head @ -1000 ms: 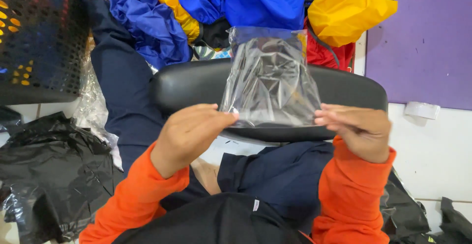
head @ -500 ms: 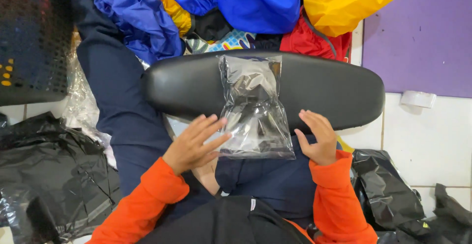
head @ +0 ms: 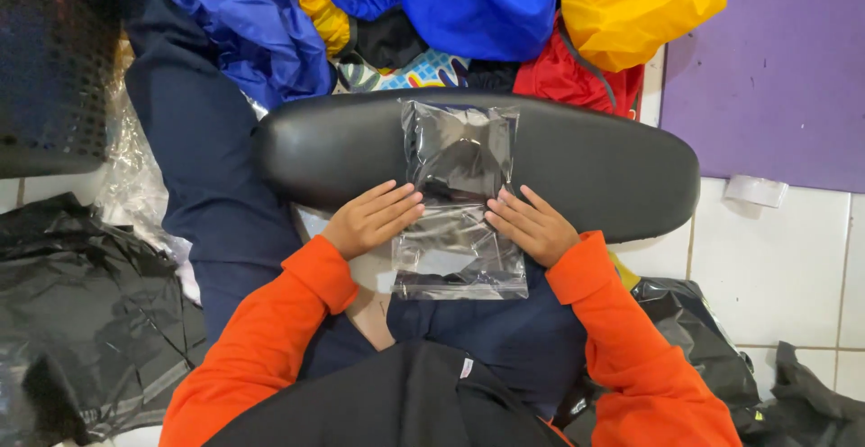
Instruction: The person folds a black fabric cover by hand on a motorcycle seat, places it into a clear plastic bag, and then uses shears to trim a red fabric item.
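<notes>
Held up a moment ago, the clear plastic bag point(head: 459, 202) now lies flat mid-frame across the black cushion point(head: 586, 172), left hand point(head: 371, 220) and right hand point(head: 533, 225) pressing open-fingered on its edges, its dark contents perhaps folded cloth.

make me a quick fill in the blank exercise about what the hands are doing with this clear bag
1. Both hands, left hand and right hand, press on a clear plastic bag holding a folded ____ garment.
2. The bag lies across a black padded ____.
3. The person's sleeves are ____.
4. The wadded fabric at the top right is ____.

Missing words: black; seat; orange; yellow
</notes>
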